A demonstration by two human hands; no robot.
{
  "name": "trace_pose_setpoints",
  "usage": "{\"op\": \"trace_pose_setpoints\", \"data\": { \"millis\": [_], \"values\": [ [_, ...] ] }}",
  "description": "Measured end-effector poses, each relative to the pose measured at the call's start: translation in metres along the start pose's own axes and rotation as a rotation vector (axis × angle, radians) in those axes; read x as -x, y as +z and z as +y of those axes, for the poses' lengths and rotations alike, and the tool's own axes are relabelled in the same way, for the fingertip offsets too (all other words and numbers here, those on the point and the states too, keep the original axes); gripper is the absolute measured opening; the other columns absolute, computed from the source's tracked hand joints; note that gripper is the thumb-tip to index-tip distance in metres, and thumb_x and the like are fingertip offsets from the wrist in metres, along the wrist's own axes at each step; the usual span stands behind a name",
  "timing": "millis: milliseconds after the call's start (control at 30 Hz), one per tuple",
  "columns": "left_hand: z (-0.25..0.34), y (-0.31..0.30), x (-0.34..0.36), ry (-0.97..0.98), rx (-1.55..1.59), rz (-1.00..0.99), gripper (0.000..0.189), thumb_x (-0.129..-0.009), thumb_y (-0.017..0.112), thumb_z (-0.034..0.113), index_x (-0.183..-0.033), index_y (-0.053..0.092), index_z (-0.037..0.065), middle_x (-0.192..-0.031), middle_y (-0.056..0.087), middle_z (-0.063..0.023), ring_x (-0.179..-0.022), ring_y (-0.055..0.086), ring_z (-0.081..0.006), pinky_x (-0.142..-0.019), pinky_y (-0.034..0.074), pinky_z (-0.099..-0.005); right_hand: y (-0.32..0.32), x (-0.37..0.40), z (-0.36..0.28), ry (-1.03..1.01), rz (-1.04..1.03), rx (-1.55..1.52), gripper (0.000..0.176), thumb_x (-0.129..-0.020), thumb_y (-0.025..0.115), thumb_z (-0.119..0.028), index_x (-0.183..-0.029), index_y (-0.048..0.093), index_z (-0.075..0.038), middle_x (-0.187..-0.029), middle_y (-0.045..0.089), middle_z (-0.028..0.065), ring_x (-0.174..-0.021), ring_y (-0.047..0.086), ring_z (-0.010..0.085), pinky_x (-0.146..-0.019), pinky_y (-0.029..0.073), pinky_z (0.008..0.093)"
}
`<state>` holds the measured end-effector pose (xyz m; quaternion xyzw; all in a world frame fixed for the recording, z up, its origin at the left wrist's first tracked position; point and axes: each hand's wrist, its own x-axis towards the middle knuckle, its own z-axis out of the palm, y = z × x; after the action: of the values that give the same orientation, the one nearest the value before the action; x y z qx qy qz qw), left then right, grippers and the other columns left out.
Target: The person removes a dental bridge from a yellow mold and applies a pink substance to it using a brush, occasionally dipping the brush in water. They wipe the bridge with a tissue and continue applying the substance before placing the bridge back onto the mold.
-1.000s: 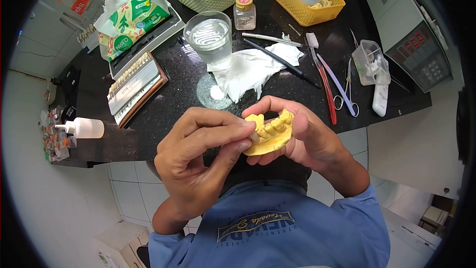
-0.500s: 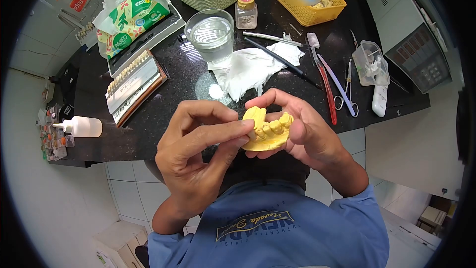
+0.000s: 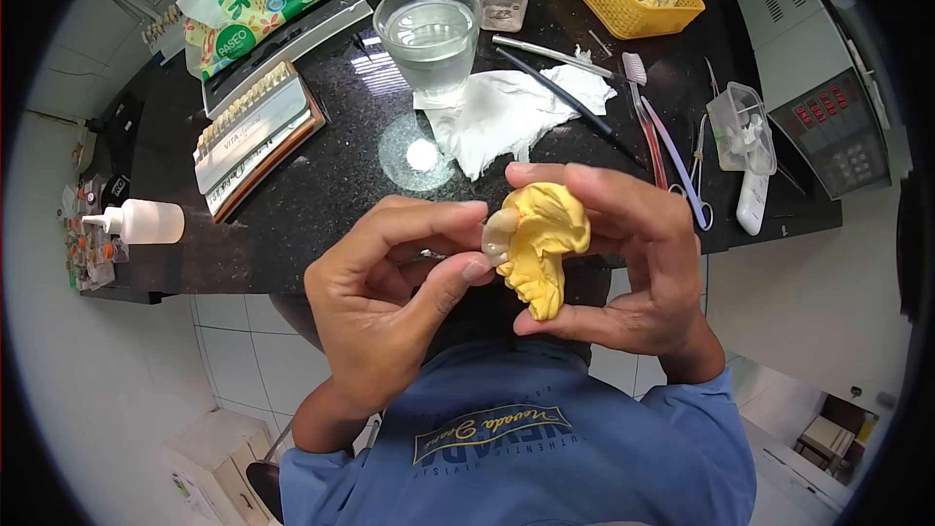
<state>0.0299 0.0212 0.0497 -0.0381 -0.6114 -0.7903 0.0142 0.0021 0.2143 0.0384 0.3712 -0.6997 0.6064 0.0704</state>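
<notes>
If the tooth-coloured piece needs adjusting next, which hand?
Probably the left hand: its fingers are right at the tooth-coloured piece, while the right hand holds the yellow model.

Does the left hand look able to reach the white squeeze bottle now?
Probably yes: the black countertop between the left hand and the white squeeze bottle looks unobstructed, though the hand's fingertips are at the tooth-coloured piece on the yellow dental model.

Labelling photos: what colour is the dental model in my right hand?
The dental model is yellow, seen in the head view.
</notes>
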Motion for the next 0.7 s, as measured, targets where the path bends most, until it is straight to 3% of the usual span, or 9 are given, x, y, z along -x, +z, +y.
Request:
{"op": "trace_pose_setpoints", "data": {
  "millis": [67,200,267,700],
  "values": [
    [-0.0088,-0.0043,-0.0029,0.065,-0.073,-0.064,0.020,-0.083,0.066,-0.002,-0.102,0.062,-0.006,-0.094,0.061,-0.0128,-0.082,0.064,-0.0134,-0.071,0.059,-0.0255,-0.0040,-0.0053,0.0007,-0.067,-0.037,0.086,0.083,-0.064,0.086,-0.012,-0.131,0.038,0.000,-0.121,0.055,0.0301,-0.108,0.061,0.0341,-0.082,0.056,0.0373],
    [-0.0085,-0.0064,-0.0046,-0.027,-0.016,-0.052,0.017,-0.084,0.065,-0.002,-0.100,0.062,-0.006,-0.094,0.062,-0.0133,-0.081,0.065,-0.0150,-0.070,0.060,-0.0260,-0.0062,-0.0107,-0.0009,-0.156,-0.088,0.238,0.078,-0.064,0.086,-0.016,-0.127,0.044,0.000,-0.115,0.059,0.0288,-0.105,0.062,0.0357,-0.081,0.056,0.0380],
    [-0.0088,-0.0088,-0.0058,-0.069,0.059,-0.086,0.020,-0.083,0.065,-0.007,-0.103,0.064,-0.007,-0.097,0.064,-0.0144,-0.089,0.065,-0.0174,-0.079,0.058,-0.0282,-0.0059,-0.0108,-0.0005,-0.152,-0.091,0.252,0.077,-0.064,0.086,-0.016,-0.127,0.045,0.000,-0.115,0.059,0.0280,-0.105,0.063,0.0350,-0.081,0.056,0.0376],
    [-0.0117,-0.0097,-0.0074,-0.107,0.054,-0.090,0.018,-0.084,0.065,-0.005,-0.102,0.064,-0.007,-0.097,0.065,-0.0147,-0.089,0.065,-0.0174,-0.079,0.057,-0.0281,-0.0037,-0.0099,0.0001,-0.103,-0.096,0.255,0.075,-0.062,0.087,-0.015,-0.124,0.048,0.000,-0.115,0.060,0.0252,-0.103,0.063,0.0339,-0.080,0.056,0.0366]
  ]
}}
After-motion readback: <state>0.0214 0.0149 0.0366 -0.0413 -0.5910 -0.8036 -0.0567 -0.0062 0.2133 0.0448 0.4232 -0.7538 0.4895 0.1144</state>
